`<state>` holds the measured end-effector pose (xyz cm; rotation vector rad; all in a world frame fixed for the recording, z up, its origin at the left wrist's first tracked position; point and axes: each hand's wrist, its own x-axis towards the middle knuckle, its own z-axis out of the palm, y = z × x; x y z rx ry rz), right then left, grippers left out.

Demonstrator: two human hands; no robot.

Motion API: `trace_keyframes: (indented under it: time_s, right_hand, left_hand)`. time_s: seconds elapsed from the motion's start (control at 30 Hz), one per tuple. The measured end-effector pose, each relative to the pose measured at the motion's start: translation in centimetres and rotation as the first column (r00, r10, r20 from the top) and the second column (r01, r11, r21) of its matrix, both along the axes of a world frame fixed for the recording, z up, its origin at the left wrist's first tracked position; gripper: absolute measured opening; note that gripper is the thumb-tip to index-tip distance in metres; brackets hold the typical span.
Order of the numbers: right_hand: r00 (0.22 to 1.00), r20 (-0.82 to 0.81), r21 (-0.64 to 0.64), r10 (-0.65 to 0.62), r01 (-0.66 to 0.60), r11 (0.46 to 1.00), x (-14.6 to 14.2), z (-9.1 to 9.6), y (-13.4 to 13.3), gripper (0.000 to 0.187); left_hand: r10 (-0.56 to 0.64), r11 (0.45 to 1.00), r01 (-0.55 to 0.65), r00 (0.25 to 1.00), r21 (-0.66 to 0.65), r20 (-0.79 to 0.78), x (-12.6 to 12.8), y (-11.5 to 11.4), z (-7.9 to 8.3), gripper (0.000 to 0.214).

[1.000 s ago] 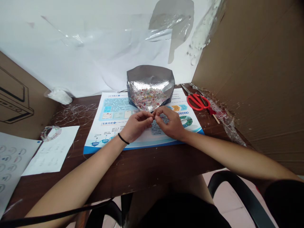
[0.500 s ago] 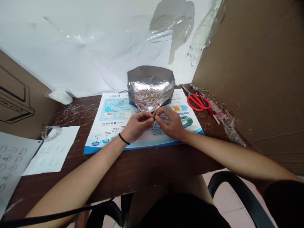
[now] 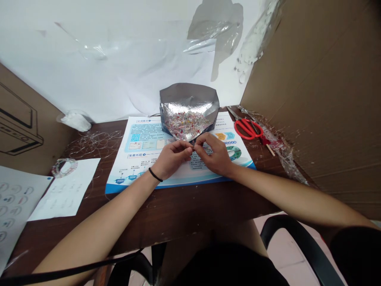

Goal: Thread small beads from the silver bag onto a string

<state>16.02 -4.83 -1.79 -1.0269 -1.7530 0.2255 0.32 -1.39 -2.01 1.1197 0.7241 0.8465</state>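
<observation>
My left hand, with a black band at the wrist, is closed in a pinch over the printed poster. Fingertip to fingertip with it, my right hand pinches too. Whatever lies between the fingers is too small to make out; a dark reddish speck shows there. Just behind the hands stands an open silver foil bag, its mouth toward me. Many small beads, mostly pink, clear and red, lie heaped in it.
Red-handled scissors lie at the right beside crumpled clear plastic. On the left are tangled clear thread and a beaded bracelet on white paper. Cardboard walls flank the table.
Both hands stay in nearly the same place. The right hand's fingers have shifted slightly, and a dark reddish speck now shows between the fingertips.
</observation>
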Motion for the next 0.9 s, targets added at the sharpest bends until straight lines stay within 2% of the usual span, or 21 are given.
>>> trace_keyframes:
  time_s: [0.57, 0.9]
  right_hand:
    - [0.998, 0.000, 0.043, 0.064, -0.064, 0.997, 0.08, -0.08, 0.19, 0.006]
    - [0.997, 0.037, 0.016, 0.064, -0.064, 0.998, 0.34, -0.25, 0.20, 0.006]
  left_hand:
    - [0.017, 0.998, -0.016, 1.000, -0.064, 0.020, 0.02, 0.08, -0.17, 0.024]
    - [0.077, 0.997, -0.076, 0.995, 0.019, -0.067, 0.02, 0.15, -0.36, 0.026]
